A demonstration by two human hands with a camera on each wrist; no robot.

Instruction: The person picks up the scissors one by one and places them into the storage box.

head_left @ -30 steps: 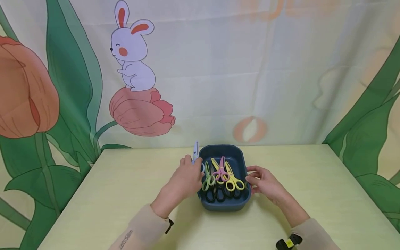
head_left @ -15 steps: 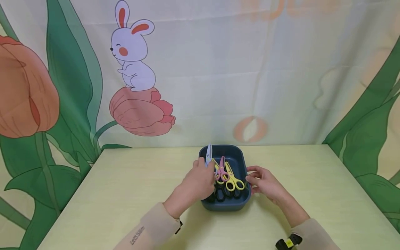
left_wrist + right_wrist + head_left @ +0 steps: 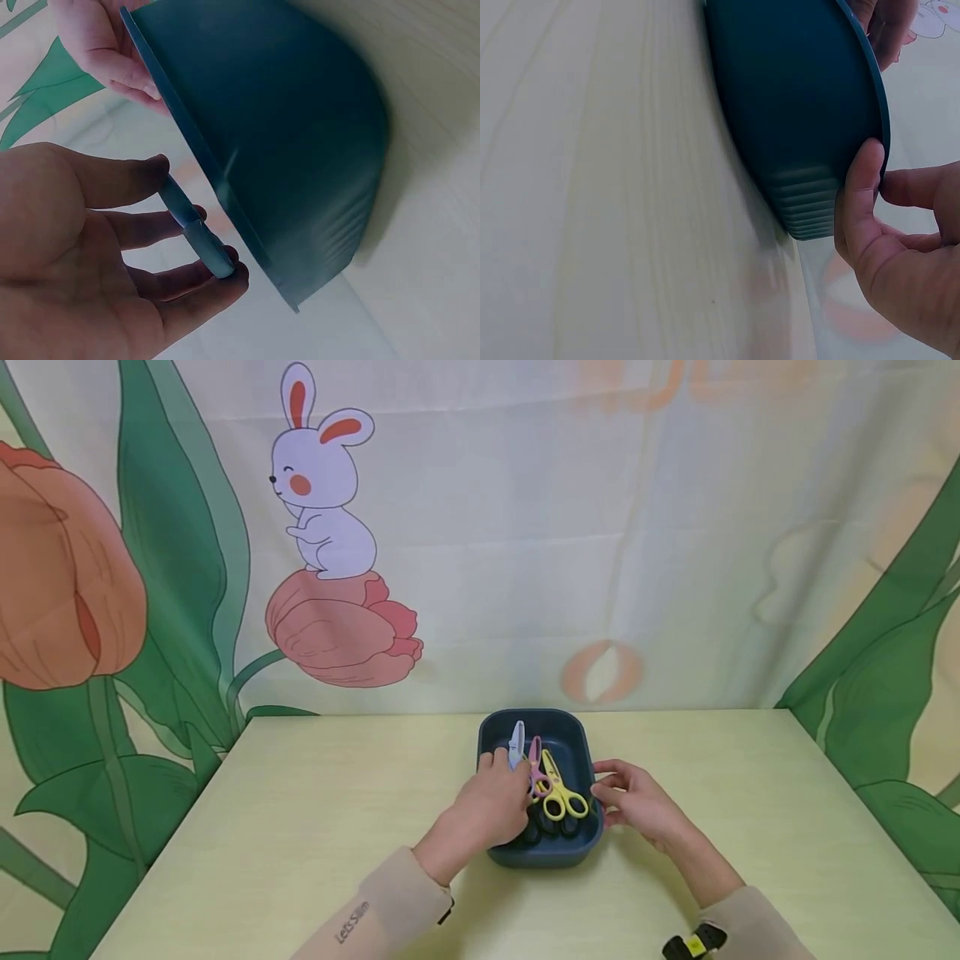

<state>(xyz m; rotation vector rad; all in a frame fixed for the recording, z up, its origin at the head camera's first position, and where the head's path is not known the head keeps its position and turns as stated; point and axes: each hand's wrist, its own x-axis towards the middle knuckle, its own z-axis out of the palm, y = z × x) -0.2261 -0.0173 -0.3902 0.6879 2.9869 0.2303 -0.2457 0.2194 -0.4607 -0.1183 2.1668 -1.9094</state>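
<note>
My left hand point(image 3: 489, 800) is over the left side of a dark blue plastic bin point(image 3: 543, 858). Its thumb and fingers pinch the light blue scissors point(image 3: 517, 743), whose blades point to the back wall. In the left wrist view the scissors' handle loops point(image 3: 208, 249) show between thumb and fingertips, just above the rim. With my right hand point(image 3: 636, 799) I grip the bin's right rim, thumb on one side and fingers point(image 3: 864, 180) on the other. Inside lie yellow scissors point(image 3: 557, 787), pink scissors point(image 3: 536, 752) and several black handles point(image 3: 570, 825); my left hand hides others.
The bin stands on a pale wood-grain table point(image 3: 337, 810), near its back edge. Behind it hangs a cloth printed with a rabbit point(image 3: 322, 502) and tulips point(image 3: 67, 577). A black strap device point(image 3: 693, 943) is on the right wrist.
My left hand has carried the light blue scissors rightward from beside the bin's left rim to over the inside and lowered them slightly. The right hand has stayed on the rim.
</note>
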